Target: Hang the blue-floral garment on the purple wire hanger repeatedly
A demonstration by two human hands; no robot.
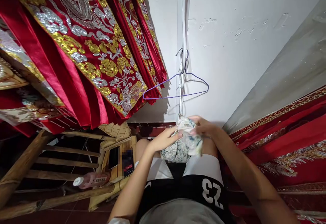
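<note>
A bunched piece of white cloth with a blue-grey and greenish pattern (pixel 182 147) is held above my lap, between my knees. My left hand (pixel 163 140) lies over its left side, with the thumb on top and the fingers partly hidden. At the upper right of the cloth is my right hand (pixel 203 127), slightly blurred, its fingers closed on a fold. A lower roll of the same fabric bulges out under both hands.
Purple wire hangers (pixel 175 96) hang from a white strap (pixel 183 20) ahead. Red sequinned hangings (pixel 107 57) fill the left, and red fringed cloth (pixel 292 139) the right. A bamboo chair (pixel 68 163) on the left bears a pink bottle (pixel 93 180) and a phone (pixel 114 157).
</note>
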